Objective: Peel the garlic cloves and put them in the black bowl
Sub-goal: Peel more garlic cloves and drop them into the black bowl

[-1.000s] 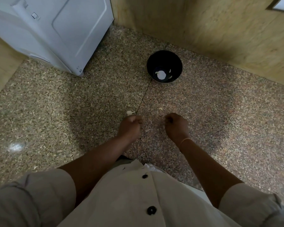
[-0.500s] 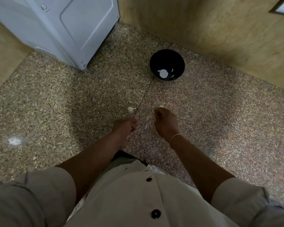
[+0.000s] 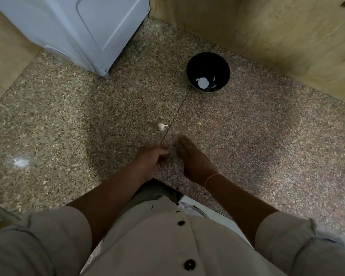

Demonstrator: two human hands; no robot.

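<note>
L hand (image 3: 153,158) hangs low over the floor (image 3: 68,116), fingers curled w/ thumb tucked in — can't tell if it pinches a clove or skin. R hand (image 3: 194,156) is just beside it, fingers straight, palm down, holding nothing. Garlic (image 3: 162,126) lies mid-floor just ahead of the L hand, left of the seam (image 3: 177,114), stem tip pointing right. Small clove (image 3: 199,123) sits ahead of the R hand — prob. that hand's pick. Bowl (image 3: 208,64) is further ahead near the floor's far edge, white pieces (image 3: 202,82) inside.
</note>
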